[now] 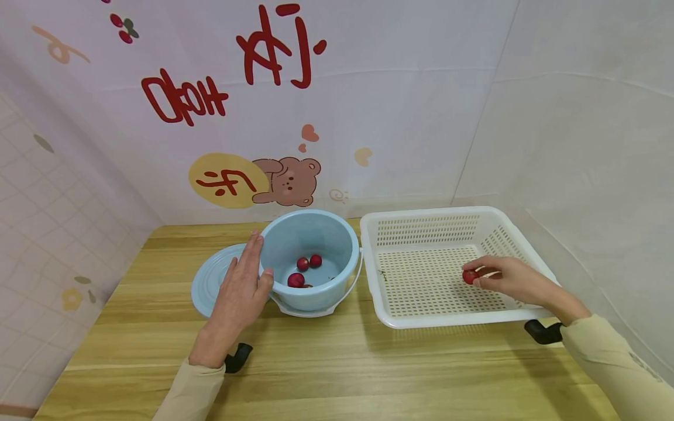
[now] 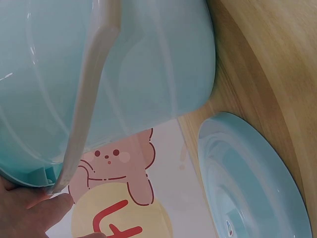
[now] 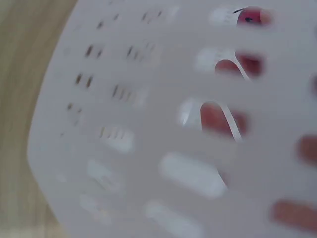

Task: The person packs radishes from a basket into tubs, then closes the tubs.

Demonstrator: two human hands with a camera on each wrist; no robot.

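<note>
My right hand is inside the white slotted basket, pinching a small red radish between thumb and fingers above its floor. In the right wrist view the basket wall hides most of that hand; red and skin tones show through the slots. My left hand rests at the left rim of the light blue bucket, fingers nearly straight along its outside and thumb by the front rim. Several red radishes lie on the bucket's bottom. In the left wrist view, the left hand touches the rim near the handle's hinge.
A round blue lid lies on the wooden table, left of the bucket and partly behind the left hand. The bucket's white handle hangs down in front. A green scrap lies in the basket. Behind stands a printed cloth wall.
</note>
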